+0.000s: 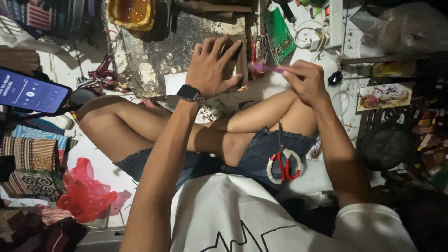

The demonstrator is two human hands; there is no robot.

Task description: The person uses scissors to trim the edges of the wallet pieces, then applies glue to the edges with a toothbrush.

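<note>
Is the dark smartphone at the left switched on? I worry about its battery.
On. The dark smartphone shows a lit blue screen with pale text, propped beside the striped woven cloths.

Harsh light overhead brightens the middle, the corners sink into darkness, and fine detail looks soft.

A small brown block [236, 63] stands upright on the littered floor, past the crossed legs, partly covered by spread fingers. Just right of it, a thin pink tool [262, 68] lies level, its tip near the block's edge.
</note>
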